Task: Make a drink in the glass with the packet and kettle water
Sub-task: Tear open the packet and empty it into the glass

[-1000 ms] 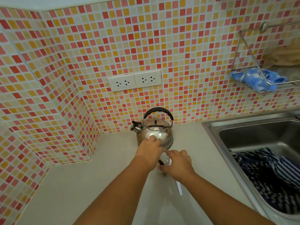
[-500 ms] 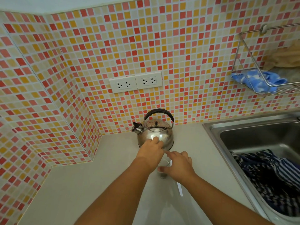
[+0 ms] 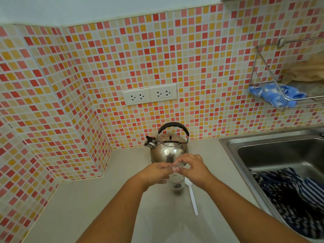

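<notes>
A clear glass [image 3: 177,185] stands on the counter with dark powder at its bottom. Just above its rim, my left hand [image 3: 157,172] and my right hand [image 3: 194,168] pinch the two ends of a small clear packet [image 3: 177,165], held roughly level. A steel kettle [image 3: 169,149] with a black handle sits directly behind the glass, against the tiled wall, spout pointing left. A white plastic spoon [image 3: 192,197] lies on the counter to the right of the glass.
A steel sink [image 3: 273,155] on the right holds a dark striped cloth [image 3: 291,195]. A wire rack [image 3: 284,100] on the wall above it carries a blue cloth. Two sockets [image 3: 149,96] sit on the tiled wall behind the kettle. The wall juts out at left.
Both hands rose from around the glass and now hold the packet level above it. The camera tilted down, showing the glass and spoon.
</notes>
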